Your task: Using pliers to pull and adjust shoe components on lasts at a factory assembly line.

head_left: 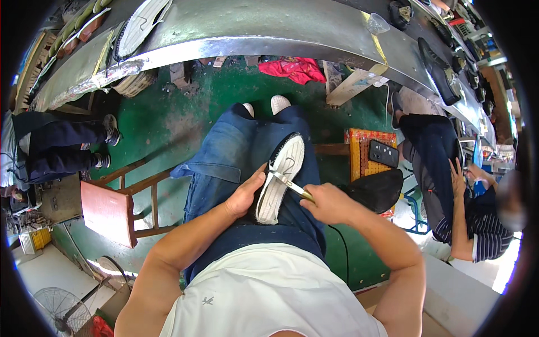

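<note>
- Holding, with the left hand [246,194], the left edge of a shoe-shaped piece [289,160], thumb at the rim, fingers partly hidden.
- Gripping a slim pale-metal and brass-coloured tool [289,183] in the right hand [331,203], fist closed round the handle, tip across the middle of the piece, near the left thumb.
- Resting the piece lengthwise on the lap, over blue jeans [224,132], white face up, dark rim bared around the far end.
- Just below the right forearm, a black cord [346,253] curving down.
- To the left, a stool [106,210] with reddish-brown top, legs reaching close to the thigh: little room there.
- To the right, a seat with an orange woven cover [359,160], bearing a black phone [383,151] near its edge.
- Beyond the white shoes [279,104], open green floor [193,106] as far as the metal bench [269,22], curved along its front edge; below that edge, a red cloth [292,69].
- Farther right, a seated person [435,151], well apart from the hands.
</note>
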`<action>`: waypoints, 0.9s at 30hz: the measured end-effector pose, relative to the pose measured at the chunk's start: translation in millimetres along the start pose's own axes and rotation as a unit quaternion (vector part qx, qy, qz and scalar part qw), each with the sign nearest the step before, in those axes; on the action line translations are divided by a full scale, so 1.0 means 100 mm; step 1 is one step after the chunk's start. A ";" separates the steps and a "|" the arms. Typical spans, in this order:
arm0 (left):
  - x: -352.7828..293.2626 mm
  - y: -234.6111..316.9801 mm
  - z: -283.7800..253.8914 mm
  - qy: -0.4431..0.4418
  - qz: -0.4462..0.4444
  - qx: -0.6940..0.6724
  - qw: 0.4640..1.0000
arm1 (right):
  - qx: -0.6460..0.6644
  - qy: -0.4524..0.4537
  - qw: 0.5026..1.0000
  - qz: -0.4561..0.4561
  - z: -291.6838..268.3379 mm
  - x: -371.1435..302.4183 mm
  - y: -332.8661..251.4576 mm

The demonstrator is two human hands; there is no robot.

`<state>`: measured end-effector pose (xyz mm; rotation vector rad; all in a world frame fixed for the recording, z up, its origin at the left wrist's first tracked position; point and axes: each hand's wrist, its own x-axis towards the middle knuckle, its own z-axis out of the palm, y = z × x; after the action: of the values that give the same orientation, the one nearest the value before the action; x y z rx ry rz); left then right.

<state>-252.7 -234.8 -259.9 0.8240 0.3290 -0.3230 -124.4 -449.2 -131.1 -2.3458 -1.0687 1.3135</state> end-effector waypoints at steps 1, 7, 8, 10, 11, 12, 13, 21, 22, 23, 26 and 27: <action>-0.02 0.05 0.03 0.002 -0.004 0.018 1.000 | 0.055 0.033 0.998 0.004 0.12 0.01 0.01; 0.19 0.14 0.03 0.033 0.025 0.167 0.985 | 0.269 0.139 0.952 0.041 0.68 0.03 0.03; 0.20 0.11 0.02 0.030 0.020 0.169 0.985 | 0.261 0.086 0.961 0.035 0.50 0.00 0.11; 0.21 0.06 -0.02 0.031 0.062 0.233 0.970 | 0.122 0.191 0.972 -0.057 0.35 0.00 0.14; 0.20 0.06 -0.03 0.036 0.058 0.249 0.966 | -0.037 0.277 0.956 -0.084 0.20 0.00 0.10; 0.20 0.04 -0.02 0.036 0.054 0.246 0.967 | -0.196 0.353 0.908 -0.110 0.09 0.03 0.09; 0.19 0.09 0.04 0.048 0.038 0.238 0.969 | -0.195 0.350 0.910 -0.108 0.00 0.08 0.15; 0.15 0.12 0.09 0.095 0.084 0.292 0.948 | 0.400 0.034 0.912 0.080 0.24 0.33 0.15; 0.14 0.13 0.09 0.096 0.083 0.292 0.948 | 0.415 0.073 0.904 0.077 0.42 0.35 0.11; 0.12 0.15 0.09 0.095 0.130 0.364 0.917 | 0.439 0.107 0.889 0.075 0.62 0.39 0.06; 0.17 0.26 0.10 0.070 0.261 0.510 0.817 | 0.536 0.155 0.828 0.064 0.91 0.47 -0.05; 0.17 0.30 0.11 0.061 0.227 0.555 0.798 | 0.557 0.137 0.816 0.071 0.91 0.48 -0.02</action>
<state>-223.7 -226.2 -240.2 2.0564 0.0097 0.0344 -183.9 -426.1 -211.3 -1.5867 0.0605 1.1049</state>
